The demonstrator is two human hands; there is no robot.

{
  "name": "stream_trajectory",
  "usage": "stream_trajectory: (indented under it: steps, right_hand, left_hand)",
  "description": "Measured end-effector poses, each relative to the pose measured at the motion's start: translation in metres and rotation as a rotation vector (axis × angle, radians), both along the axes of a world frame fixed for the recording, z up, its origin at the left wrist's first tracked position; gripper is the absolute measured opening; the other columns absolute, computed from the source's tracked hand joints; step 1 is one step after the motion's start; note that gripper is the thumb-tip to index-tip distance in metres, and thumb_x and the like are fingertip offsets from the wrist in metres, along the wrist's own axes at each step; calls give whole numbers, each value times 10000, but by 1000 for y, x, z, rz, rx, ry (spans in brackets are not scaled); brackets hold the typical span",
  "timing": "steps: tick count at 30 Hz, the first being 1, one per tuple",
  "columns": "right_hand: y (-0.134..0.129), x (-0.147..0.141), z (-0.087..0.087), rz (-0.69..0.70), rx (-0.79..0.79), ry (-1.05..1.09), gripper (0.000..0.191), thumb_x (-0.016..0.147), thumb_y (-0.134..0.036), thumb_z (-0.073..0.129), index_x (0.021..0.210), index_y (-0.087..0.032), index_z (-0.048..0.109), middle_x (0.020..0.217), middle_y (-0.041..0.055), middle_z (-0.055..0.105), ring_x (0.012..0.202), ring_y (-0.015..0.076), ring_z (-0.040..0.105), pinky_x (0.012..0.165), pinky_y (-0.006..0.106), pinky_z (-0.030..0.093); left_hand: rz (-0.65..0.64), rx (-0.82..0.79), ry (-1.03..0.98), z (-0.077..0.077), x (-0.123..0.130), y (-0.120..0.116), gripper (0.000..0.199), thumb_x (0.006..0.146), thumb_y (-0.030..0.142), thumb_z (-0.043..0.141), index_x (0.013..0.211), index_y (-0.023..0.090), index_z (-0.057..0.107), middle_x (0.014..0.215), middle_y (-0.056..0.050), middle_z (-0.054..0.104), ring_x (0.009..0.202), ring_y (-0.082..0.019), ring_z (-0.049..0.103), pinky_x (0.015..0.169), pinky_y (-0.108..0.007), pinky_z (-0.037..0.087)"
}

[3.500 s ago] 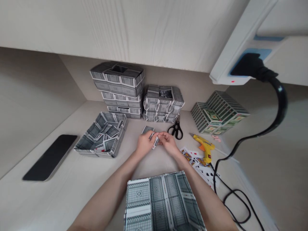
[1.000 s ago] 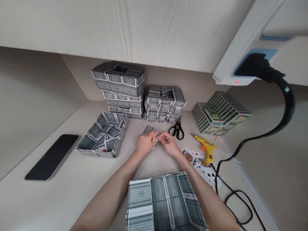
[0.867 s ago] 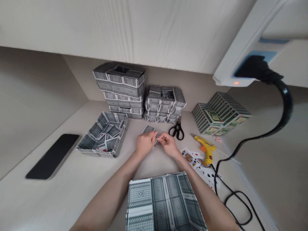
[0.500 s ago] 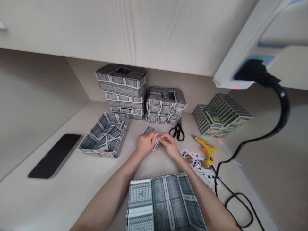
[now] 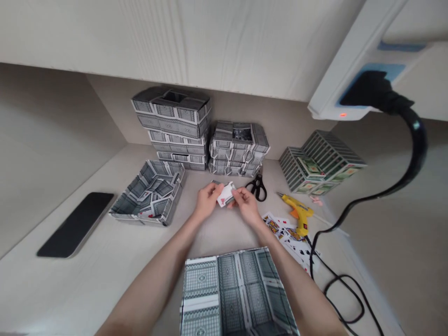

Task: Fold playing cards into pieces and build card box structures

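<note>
Between my two hands is a playing card (image 5: 226, 195), its white face with a red mark turned up. My left hand (image 5: 206, 200) pinches its left side, and my right hand (image 5: 246, 203) grips its right side. Part of another card lies behind them, mostly hidden. Close to my right hand rest black-handled scissors (image 5: 257, 187). In front of me, between my forearms, stands a large box made of grey patterned cards (image 5: 234, 289).
A card-made tray (image 5: 168, 217) with loose cards sits left, beside a black phone (image 5: 75, 226). Card-built boxes (image 5: 182, 112) are stacked behind. On the right are a yellow glue gun (image 5: 297, 212), face-up cards (image 5: 294, 247), card packs (image 5: 315, 163) and a looping black cable (image 5: 378, 193).
The card in my hands has turned from a narrow, edge-like view to show its white face. My view has shifted slightly, moving the surroundings a little up and left.
</note>
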State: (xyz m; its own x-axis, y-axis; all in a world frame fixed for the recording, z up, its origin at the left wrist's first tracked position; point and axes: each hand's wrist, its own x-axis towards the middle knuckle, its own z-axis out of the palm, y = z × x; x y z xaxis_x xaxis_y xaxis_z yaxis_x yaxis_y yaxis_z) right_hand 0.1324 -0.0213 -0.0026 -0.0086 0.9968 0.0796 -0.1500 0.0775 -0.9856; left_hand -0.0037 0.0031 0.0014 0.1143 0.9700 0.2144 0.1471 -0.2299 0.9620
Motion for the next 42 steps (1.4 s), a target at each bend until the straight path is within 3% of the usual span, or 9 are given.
stream_trajectory:
  steps: [4,9,11,15,18,23,29,36,42]
  right_hand:
    - [3,3,-3,1,-38,113,295,698,-459,590,684,-213,429,483,-47,557,395,119,490,457,244,395]
    - [2,2,-2,-77,49,-42,283,701,-409,605,629,-192,437,469,-67,490,397,75,408,419,194,309]
    - [2,1,0,-132,90,-68,232,698,-395,607,725,-191,499,505,-70,481,425,74,410,425,189,311]
    - [0,1,4,-198,105,-109,318,736,-395,555,989,-203,539,593,-42,526,505,98,468,465,202,359]
    - [1,2,2,-218,82,-144,269,740,-419,537,841,-175,588,588,-23,549,499,102,483,458,210,367]
    - [3,3,-3,-152,-9,-31,288,725,-457,553,771,-178,501,408,-67,497,325,100,437,370,218,360]
    - [3,3,-1,-22,-74,183,317,685,-429,614,798,-227,398,572,-41,604,492,176,615,462,303,497]
    - [-3,1,10,207,-167,306,495,696,-291,624,1087,-261,322,693,-38,643,533,169,645,491,291,520]
    - [-7,-7,9,259,-223,418,364,730,-309,606,968,-253,336,760,-17,645,511,150,640,434,253,504]
  left_hand:
    - [-48,-70,-134,-4,2,6,275,643,390,632,677,136,531,605,22,553,553,-86,480,526,-191,375]
    - [-32,-119,-113,-13,0,13,262,626,370,636,612,118,564,557,17,549,514,-86,458,485,-195,345]
    - [-41,-118,-79,-16,-1,14,258,625,368,631,597,119,570,543,15,548,508,-90,455,478,-196,341]
    - [-120,-138,-73,-17,-2,14,243,626,359,627,615,119,589,557,12,563,518,-94,468,491,-200,358]
    - [-154,-166,-113,-13,-1,12,255,632,369,625,665,116,611,579,8,575,525,-97,485,500,-205,374]
    - [-92,-190,-242,-2,-3,9,369,725,481,496,668,125,574,542,0,556,469,-107,506,432,-211,373]
    - [-88,-156,-246,-2,-1,8,319,673,396,597,863,140,590,630,2,593,498,-98,520,448,-204,400]
    - [-52,-111,-214,-8,2,8,363,722,372,544,1013,155,556,722,-14,587,564,-99,510,475,-196,409]
    - [-28,-166,-243,-7,4,4,282,760,379,473,925,161,539,700,0,551,550,-93,485,434,-173,380]
